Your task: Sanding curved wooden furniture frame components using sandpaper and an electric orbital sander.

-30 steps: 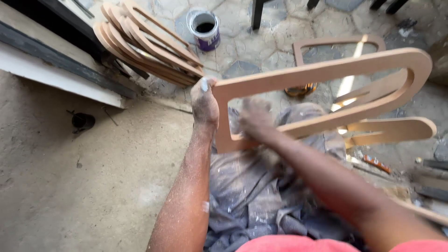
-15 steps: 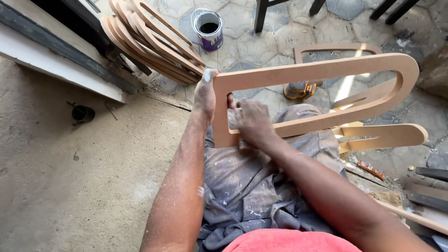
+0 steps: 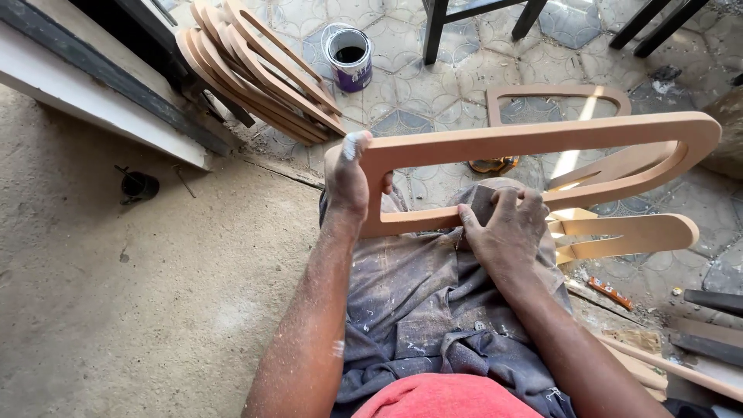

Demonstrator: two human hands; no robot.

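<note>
A long, rounded wooden frame [image 3: 542, 138] of light brown board lies across my lap, its far end pointing right. My left hand [image 3: 350, 179] grips its near short end, thumb on top. My right hand [image 3: 505, 226] presses a dark piece of sandpaper [image 3: 484, 203] against the frame's lower rail. Dust covers both forearms and my grey trousers [image 3: 418, 302].
A stack of similar wooden frames [image 3: 255, 70] leans against a dark ledge at the upper left. A small open paint tin [image 3: 350, 56] stands behind it. More frames [image 3: 619, 232] lie on the tiled floor to the right, near dark furniture legs [image 3: 441, 23].
My right hand has slid to the right along the lower rail, and the frame has shifted a little with the view.
</note>
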